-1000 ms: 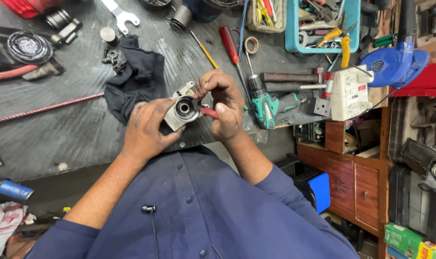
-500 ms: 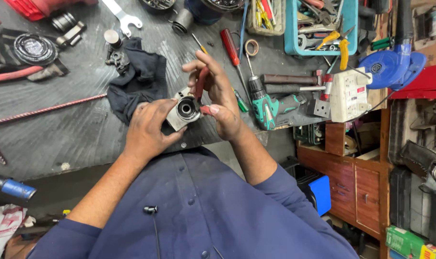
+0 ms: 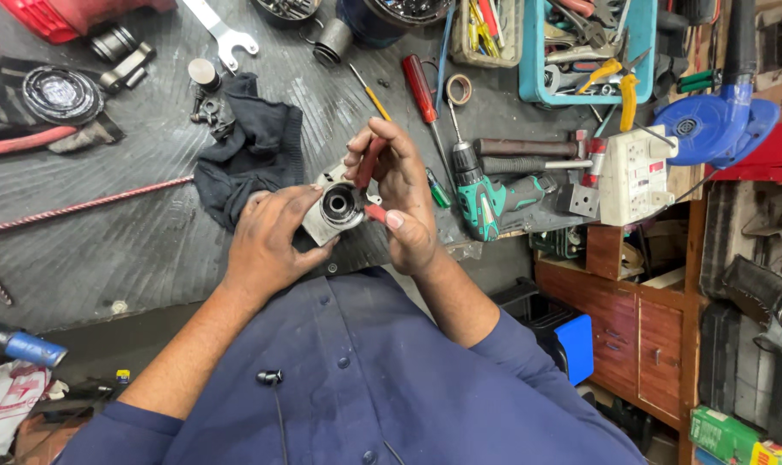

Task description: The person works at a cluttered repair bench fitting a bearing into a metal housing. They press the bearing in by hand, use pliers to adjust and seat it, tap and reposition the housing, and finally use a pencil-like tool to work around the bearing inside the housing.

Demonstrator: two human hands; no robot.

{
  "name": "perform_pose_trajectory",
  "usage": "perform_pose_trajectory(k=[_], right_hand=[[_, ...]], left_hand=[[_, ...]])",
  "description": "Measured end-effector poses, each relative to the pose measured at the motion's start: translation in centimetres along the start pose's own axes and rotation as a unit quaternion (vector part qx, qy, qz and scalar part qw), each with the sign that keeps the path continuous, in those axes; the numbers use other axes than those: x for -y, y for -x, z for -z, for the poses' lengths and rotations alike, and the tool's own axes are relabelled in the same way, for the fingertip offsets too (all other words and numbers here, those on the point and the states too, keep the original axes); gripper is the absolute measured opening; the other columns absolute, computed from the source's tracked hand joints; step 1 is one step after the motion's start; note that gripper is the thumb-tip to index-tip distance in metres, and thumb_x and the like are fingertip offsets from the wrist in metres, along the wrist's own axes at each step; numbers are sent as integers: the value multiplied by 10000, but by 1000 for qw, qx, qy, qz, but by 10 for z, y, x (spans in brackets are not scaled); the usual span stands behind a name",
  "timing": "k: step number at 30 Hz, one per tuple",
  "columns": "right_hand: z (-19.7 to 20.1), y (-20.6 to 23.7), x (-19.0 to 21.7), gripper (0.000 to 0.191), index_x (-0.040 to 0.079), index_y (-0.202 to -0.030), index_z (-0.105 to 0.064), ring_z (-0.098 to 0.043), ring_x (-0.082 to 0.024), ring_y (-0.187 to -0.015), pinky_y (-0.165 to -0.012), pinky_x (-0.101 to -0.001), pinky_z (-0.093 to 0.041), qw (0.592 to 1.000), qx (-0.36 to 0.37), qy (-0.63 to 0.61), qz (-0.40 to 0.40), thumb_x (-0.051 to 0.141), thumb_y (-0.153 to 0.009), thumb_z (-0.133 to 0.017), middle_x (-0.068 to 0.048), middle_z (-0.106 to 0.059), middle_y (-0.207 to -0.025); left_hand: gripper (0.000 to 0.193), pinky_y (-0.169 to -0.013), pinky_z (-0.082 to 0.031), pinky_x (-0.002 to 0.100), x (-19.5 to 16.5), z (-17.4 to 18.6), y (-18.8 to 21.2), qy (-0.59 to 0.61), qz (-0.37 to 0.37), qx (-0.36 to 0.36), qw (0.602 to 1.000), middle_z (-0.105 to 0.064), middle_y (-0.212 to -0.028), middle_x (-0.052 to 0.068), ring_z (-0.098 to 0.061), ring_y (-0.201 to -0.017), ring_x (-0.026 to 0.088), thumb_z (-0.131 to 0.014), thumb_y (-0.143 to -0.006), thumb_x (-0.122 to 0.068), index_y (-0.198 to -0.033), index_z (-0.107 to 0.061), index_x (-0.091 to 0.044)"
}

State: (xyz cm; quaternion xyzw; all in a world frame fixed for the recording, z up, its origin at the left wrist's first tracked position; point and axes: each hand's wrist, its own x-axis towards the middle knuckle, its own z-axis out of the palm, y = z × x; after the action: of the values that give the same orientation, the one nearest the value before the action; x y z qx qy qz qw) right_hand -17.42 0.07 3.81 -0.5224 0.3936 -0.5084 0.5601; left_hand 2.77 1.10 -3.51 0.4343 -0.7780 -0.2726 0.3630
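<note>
Left hand (image 3: 275, 237): fingers curled shut round grey metal housing (image 3: 337, 211), gripping it from 9 o'clock side; round bore faces camera.
Right hand (image 3: 401, 202): at 3 o'clock of housing, thumb and fingers pinched on red-handled tool (image 3: 367, 172); tool's working end sits at housing's rim, tip hidden, can't tell if it's inside.
Housing pos: held just above near edge of workbench (image 3: 132, 250), centre of view, touching both hands.
Dark cloth (image 3: 253, 155): on bench at 10 o'clock of housing, just behind left hand.
Green cordless drill (image 3: 494, 194): lying at 3 o'clock, near right hand, not touching.
Red screwdriver (image 3: 423, 90): 12 o'clock, further back, w/ yellow-handled one beside it.
White power strip (image 3: 636, 176): 3 o'clock, beyond drill.
Teal tray (image 3: 645, 52): far, 1 o'clock, full of pliers etc.
Spanner (image 3: 223, 34): far, 11 o'clock.
</note>
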Motion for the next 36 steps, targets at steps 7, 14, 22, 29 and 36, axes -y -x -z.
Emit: perform_pose_trajectory(k=[7,14,22,29,36], right_hand=[[0,0,-12,830,84,-1573,-378,-514,-192,-1054,-986,-339,-432,998,1,46,30,553,-934,-622,-108,-480,-1265],[-2,9,-19,648,125,-1468,-412,-504,-226,-1106,-1010,-373,-425,994,5,59,97,484,-963,-600,-129,-462,-1226],[-4,11,-14,517,104,-1293,-457,-491,-227,-999,-927,-397,-446,994,-48,-25,93,414,-934,-663,-110,-446,-1108],[-1,4,-17,396,56,-1170,-472,-487,-206,-889,-869,-389,-484,989,-48,-7,139,372,-969,-601,-127,-463,-1031],[-3,2,-18,302,26,-1115,-486,-519,-192,-805,-797,-348,-505,982,-53,46,175,297,-989,-527,-134,-507,-1007]], left_hand=[[754,-965,-463,446,9,0,-8,10,-2,3,1000,-652,-1256,103,-645,-1127,286,-884,-670,-232,-1340,-576,-72],[751,-968,-463,441,13,-2,-7,11,0,5,1000,-648,-1268,93,-643,-1115,288,-889,-678,-235,-1344,-579,-77],[734,-969,-458,443,4,-3,0,14,-1,-2,1000,-655,-1247,106,-643,-1121,304,-895,-690,-248,-1329,-582,-66],[722,-983,-460,446,-4,-2,1,-7,-2,-14,1000,-666,-1248,109,-645,-1131,305,-888,-699,-238,-1332,-586,-73],[702,-973,-460,440,-10,-3,5,4,4,-23,1000,-671,-1230,103,-647,-1117,302,-895,-709,-239,-1318,-588,-75]])
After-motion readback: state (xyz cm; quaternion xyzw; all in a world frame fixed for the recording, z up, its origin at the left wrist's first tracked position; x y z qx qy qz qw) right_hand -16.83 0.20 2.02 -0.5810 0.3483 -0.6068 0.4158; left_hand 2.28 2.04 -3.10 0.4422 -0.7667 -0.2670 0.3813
